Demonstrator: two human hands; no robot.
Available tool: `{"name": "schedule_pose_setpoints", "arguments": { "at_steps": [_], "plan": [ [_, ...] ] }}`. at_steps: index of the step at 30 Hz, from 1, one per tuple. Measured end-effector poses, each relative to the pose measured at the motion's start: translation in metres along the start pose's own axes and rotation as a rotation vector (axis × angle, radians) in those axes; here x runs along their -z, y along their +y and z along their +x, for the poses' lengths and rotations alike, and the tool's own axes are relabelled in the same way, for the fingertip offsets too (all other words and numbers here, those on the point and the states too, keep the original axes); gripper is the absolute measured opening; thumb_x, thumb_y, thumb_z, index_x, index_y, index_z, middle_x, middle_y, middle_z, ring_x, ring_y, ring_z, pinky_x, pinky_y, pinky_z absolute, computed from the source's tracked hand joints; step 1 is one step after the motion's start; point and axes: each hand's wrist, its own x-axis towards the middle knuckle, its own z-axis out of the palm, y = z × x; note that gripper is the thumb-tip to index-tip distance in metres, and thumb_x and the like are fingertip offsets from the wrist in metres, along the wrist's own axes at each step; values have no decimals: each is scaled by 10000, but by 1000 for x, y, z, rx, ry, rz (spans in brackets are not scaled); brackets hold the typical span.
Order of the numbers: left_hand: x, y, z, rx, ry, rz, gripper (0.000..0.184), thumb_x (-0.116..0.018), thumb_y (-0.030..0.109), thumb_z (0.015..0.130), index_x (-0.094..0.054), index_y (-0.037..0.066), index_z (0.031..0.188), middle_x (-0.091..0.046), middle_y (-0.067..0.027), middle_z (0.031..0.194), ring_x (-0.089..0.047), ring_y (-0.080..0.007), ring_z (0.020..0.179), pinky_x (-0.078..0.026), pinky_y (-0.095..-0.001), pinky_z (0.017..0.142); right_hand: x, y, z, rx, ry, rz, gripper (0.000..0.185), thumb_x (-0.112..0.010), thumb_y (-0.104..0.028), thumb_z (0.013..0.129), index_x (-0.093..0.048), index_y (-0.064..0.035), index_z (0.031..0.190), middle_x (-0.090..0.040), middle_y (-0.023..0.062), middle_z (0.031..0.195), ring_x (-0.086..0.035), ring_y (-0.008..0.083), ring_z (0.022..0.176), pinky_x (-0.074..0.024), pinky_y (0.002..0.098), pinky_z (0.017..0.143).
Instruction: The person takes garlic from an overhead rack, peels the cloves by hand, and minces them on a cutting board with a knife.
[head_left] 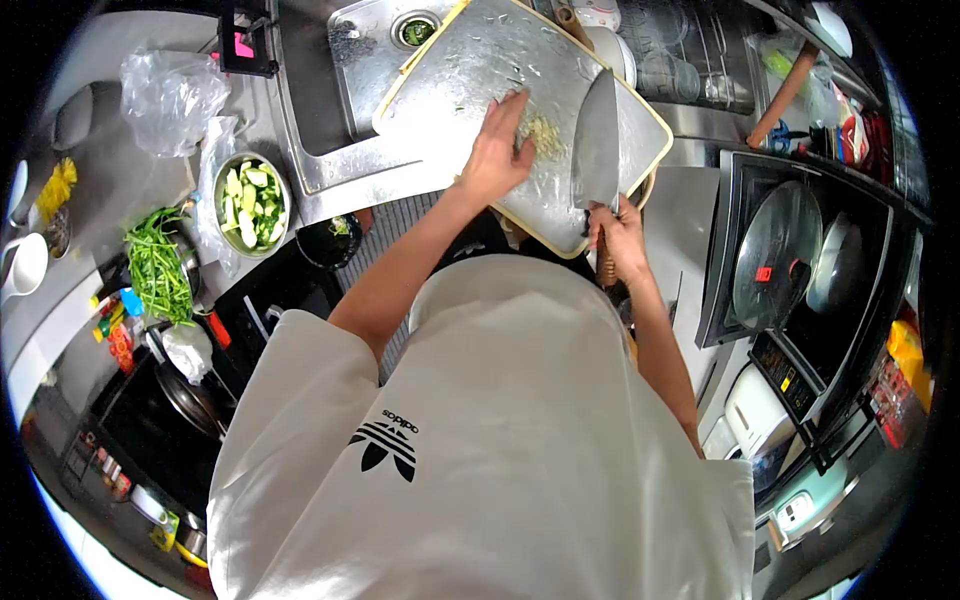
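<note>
A metal cutting board (pixel 450 110) with a pale yellow rim lies at a slant beside the sink. On it sits a small heap of finely chopped pale yellow pieces (pixel 543 137), perhaps garlic or ginger. My left hand (pixel 497 150) is just left of the heap, fingers stretched out and thumb apart, holding nothing. In my right hand (pixel 625 240) is a broad kitchen knife (pixel 597 140), gripped where its brown handle meets the blade. The blade points away from me over the board's right side, to the right of the chopped pieces.
Left of the sink (pixel 310 110) stands a metal bowl (pixel 282 215) of cut green vegetable pieces. Long green stalks (pixel 160 265) are heaped further left, below a clear plastic bag (pixel 175 95). On the right, an open black cabinet (pixel 860 290) holds a glass lid (pixel 775 255).
</note>
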Motion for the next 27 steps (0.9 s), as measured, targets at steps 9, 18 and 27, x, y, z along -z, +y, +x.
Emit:
{"name": "schedule_pose_setpoints", "arguments": {
  "at_steps": [9, 18, 27],
  "plan": [
    [-41, 11, -4, 54, 119, -20, 546, -468, 7, 919, -264, -136, 1404, -363, -337, 1404, -337, -453, 1338, -223, -477, 1155, -72, 2, 19, -51, -132, 166, 50, -518, -60, 911, -510, -19, 883, -520, 52, 628, -513, 154, 491, -430, 304, 433],
    [-6, 27, -8, 111, 430, -138, 315, -581, 6, 893, -576, -77, 1196, -524, -257, 1308, -463, -407, 1267, -397, -412, 1051, -95, -33, 3, 103, -333, -36, 230, -472, -18, 839, -517, 24, 1061, -522, 40, 663, -496, 123, 508, -435, 270, 434],
    [154, 26, -62, 269, 869, 282, 289, -524, 59, 944, -606, -32, 1206, -562, -199, 1308, -459, -319, 1307, -321, -390, 1114, -228, -70, -2, 168, -862, -112, 142, -511, -1, 851, -486, 10, 990, -531, 24, 654, -508, 102, 487, -456, 265, 429]
  ]
}}
